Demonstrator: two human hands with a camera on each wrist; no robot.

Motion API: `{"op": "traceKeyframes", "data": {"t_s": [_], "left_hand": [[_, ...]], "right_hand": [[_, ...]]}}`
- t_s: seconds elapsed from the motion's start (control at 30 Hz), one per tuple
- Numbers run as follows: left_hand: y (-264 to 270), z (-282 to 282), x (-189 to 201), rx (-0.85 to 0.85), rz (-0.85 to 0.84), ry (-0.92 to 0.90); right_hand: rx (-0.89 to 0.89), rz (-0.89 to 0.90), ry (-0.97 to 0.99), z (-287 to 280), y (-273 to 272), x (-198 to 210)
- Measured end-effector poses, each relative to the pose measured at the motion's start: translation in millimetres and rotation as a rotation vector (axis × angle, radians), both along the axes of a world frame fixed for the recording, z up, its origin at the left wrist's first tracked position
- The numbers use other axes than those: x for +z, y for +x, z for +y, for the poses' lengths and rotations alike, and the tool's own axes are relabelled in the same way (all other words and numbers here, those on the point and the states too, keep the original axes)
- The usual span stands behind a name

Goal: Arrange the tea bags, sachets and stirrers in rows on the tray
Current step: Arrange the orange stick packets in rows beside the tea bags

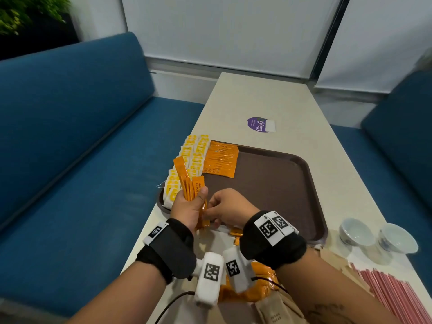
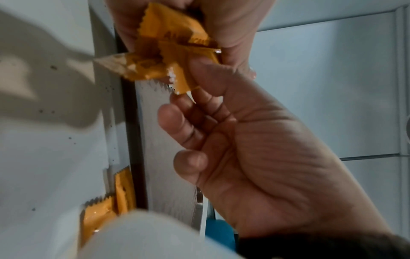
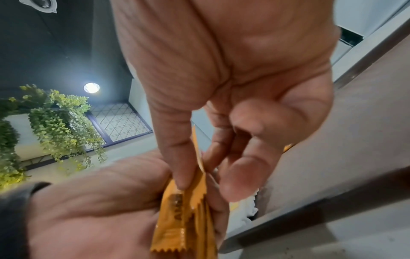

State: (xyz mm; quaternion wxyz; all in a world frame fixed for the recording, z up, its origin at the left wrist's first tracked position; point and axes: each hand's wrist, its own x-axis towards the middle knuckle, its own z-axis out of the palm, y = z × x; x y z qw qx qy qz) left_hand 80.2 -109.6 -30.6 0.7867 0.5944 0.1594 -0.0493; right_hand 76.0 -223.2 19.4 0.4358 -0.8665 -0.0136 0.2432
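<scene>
A: While your head view takes in the whole tabletop [image 1: 264, 99], what does it give you that the wrist views miss?

B: You see the brown tray [image 1: 275, 183] there, with yellow-and-white tea bags [image 1: 195, 155] overlapped in rows along its far-left edge and a fanned row of orange sachets [image 1: 222, 160] just beside them. Near you, off the tray, lie more orange sachets, brown paper packets [image 1: 278, 312], red stirrers [image 1: 392, 293] and two small white cups [image 1: 378, 235]. Neither wrist view shows that layout.

A: And your hands?

B: Your left hand [image 1: 189, 206] has its grip closed round a bundle of orange stick sachets [image 1: 190, 185], held upright over the tray's near-left corner. Your right hand [image 1: 230, 208] is at the bundle's lower end.

A: What do the wrist views add?

B: In the right wrist view you see your right fingers [image 3: 175, 157] and thumb pinching one sachet at the bundle's lower end, so that grip is closed on a sachet. From the left wrist view you get the zigzag-cut ends of the sachets [image 2: 177, 57] splayed between both hands, and loose orange sachets [image 2: 106, 206] lying on the tabletop below.

A: How do the sachets look?

B: Narrow, glossy orange sticks with serrated seals and dark lettering; the head view shows "BLACK" on one of them.
</scene>
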Motion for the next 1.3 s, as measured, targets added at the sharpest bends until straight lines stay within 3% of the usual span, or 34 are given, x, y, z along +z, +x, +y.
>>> {"op": "traceKeyframes", "data": {"t_s": [0.27,0.5,0.77,1.0,1.3], "left_hand": [[11.3,0.9,-1.6,-0.057,-0.017,0.031],[20.0,7.0,-3.2,-0.012,0.105,-0.021],[24.8,11.3,-1.3,-0.103,0.122,0.002],[25.7,14.5,-2.9,-0.097,0.13,0.017],[20.8,19.2,-6.1,-0.068,0.138,0.009]], "right_hand": [[-0.228,0.063,0.211,-20.5,17.0,10.3],[-0.4,-0.059,0.096,-63.8,68.1,3.2],[-0.408,0.065,-0.04,-65.4,107.3,-8.9],[-0.322,0.067,-0.127,-46.1,133.1,-15.7],[-0.354,0.068,-0.1,-50.4,142.9,-38.2]]}}
